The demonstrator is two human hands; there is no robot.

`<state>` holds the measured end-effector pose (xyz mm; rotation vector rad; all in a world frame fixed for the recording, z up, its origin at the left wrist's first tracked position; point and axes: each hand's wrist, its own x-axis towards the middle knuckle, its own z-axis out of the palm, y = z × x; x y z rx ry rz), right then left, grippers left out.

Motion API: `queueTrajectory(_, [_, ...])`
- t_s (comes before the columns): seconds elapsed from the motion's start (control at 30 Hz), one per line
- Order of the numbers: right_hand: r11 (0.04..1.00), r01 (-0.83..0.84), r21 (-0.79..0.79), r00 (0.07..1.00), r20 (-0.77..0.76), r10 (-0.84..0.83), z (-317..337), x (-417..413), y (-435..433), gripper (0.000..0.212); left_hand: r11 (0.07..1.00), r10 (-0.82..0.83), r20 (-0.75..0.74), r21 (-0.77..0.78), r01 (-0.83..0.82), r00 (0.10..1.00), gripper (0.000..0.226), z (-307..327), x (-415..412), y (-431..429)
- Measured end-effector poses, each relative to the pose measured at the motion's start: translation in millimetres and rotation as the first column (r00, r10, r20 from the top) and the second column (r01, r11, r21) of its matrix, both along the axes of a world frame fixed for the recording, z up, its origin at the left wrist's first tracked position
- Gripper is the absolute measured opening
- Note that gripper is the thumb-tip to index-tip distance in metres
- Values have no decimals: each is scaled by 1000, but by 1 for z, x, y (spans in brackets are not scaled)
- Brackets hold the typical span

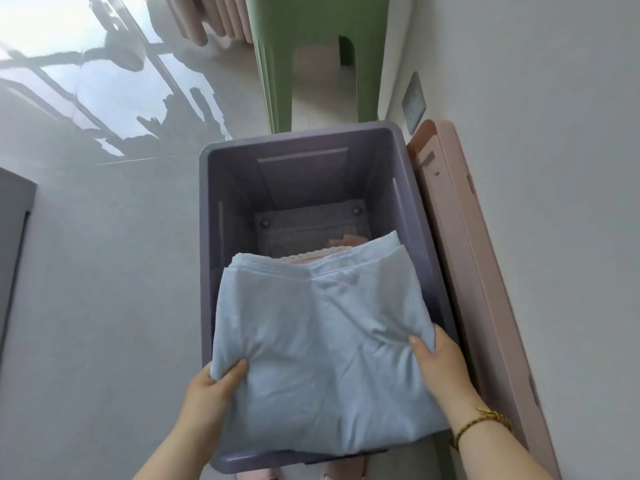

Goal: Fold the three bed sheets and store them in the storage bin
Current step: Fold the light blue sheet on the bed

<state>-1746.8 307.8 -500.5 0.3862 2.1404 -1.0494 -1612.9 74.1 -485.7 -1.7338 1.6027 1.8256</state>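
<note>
**Blue sheet over the bin**

Head view: the folded light blue sheet (318, 341), soft and wrinkly, hangs between the grips over the purple storage bin (207, 220). The left grip (218, 379) and the right grip (440, 360) each pinch one side of it, thumbs on top.

The setting looks like a room in a home. The floor (104, 254) is laid with glossy pale tiles that mirror the bars of a window (69, 74), and a plain white wall (554, 133) carries a low socket plate (414, 102). A green plastic stool (318, 46) stands by that wall. Next to it on the floor is a lilac plastic storage bin (221, 209), with a pink lid (460, 237) leaning against the wall beside it. Household linen sits in the bin: a folded light-blue bed sheet (318, 341) over a pink, lace-edged cloth (311, 259). A dark furniture edge (14, 220) shows at the left.
</note>
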Motion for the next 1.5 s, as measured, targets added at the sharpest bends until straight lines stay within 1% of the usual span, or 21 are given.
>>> queueTrajectory(0.1, [991, 133, -7, 991, 1, -133, -10, -4, -1, 27, 998, -31, 18, -63, 32, 999, 8, -7, -2, -12])
queueTrajectory(0.13, [993, 115, 26, 993, 4, -116, -14, -6, -1, 31, 985, -124, 67, -109, 131, 990, 4, -13, 0, -13])
queueTrajectory(0.17, [995, 61, 80, 998, 8, -62, -17, -8, -1, 38, 951, -236, 134, -173, 257, 962, 11, -20, 0, -14])
queueTrajectory(0.2, [989, -18, 145, 1000, 24, 15, -23, -9, -1, 49, 874, -370, 234, -240, 422, 899, 29, -30, 0, -12])
queueTrajectory(0.27, [945, -157, 286, 987, 75, 141, -29, -5, -5, 70, 674, -496, 369, -408, 616, 786, 67, -33, -6, 2])
queueTrajectory(0.33, [841, -293, 455, 952, 53, 303, -27, 2, -18, 81, 385, -624, 383, -608, 695, 681, 94, -36, -11, 15])
queueTrajectory(0.37, [760, -358, 542, 899, -20, 438, -25, 6, -25, 86, 245, -688, 393, -666, 705, 610, 102, -39, -13, 18])
queueTrajectory(0.4, [670, -420, 612, 798, -102, 594, -29, 8, -30, 95, 155, -720, 413, -687, 710, 557, 107, -48, -14, 19])
queueTrajectory(0.43, [627, -442, 641, 703, -187, 686, -36, 9, -32, 105, 100, -737, 433, -689, 717, 519, 111, -52, -20, 20])
queueTrajectory(0.5, [580, -514, 632, 583, -238, 777, -50, 4, -40, 119, 54, -755, 514, -572, 819, 408, 124, -57, -37, 15])
queueTrajectory(0.53, [532, -554, 641, 544, -205, 814, -55, -2, -44, 121, 38, -754, 552, -504, 863, 355, 129, -66, -43, 9])
queueTrajectory(0.57, [486, -620, 616, 531, -126, 838, -61, -11, -47, 118, 47, -736, 561, -516, 856, 379, 123, -85, -46, 4])
queueTrajectory(0.67, [445, -669, 596, 512, -64, 856, -98, -32, -41, 94, 36, -749, 561, -496, 868, 352, 96, -122, -44, -9])
queueTrajectory(0.73, [452, -633, 629, 488, -129, 863, -123, -32, -43, 96, 119, -765, 529, -445, 888, 367, 85, -142, -35, -10])
queueTrajectory(0.87, [519, -588, 620, 520, -201, 830, -171, -22, -44, 80, 143, -745, 498, -531, 836, 444, 80, -177, -36, -8])
queueTrajectory(1.07, [613, -452, 648, 535, -352, 768, -209, -19, -50, 78, 109, -688, 477, -677, 727, 547, 73, -221, -32, -9])
queueTrajectory(1.2, [621, -474, 624, 565, -326, 758, -207, -18, -52, 78, 107, -689, 466, -692, 714, 555, 73, -226, -31, -9])
queueTrajectory(1.33, [569, -556, 606, 577, -211, 789, -196, -23, -52, 76, 138, -708, 478, -628, 766, 520, 76, -216, -36, -9])
queueTrajectory(1.4, [510, -579, 636, 538, -171, 825, -187, -26, -53, 80, 126, -741, 509, -535, 835, 438, 80, -209, -40, -11])
queueTrajectory(1.47, [434, -640, 634, 507, -75, 859, -170, -32, -55, 83, 105, -749, 526, -506, 856, 403, 83, -199, -42, -13])
queueTrajectory(1.5, [422, -692, 586, 529, 13, 849, -160, -36, -55, 80, 104, -759, 526, -483, 869, 383, 89, -192, -46, -13])
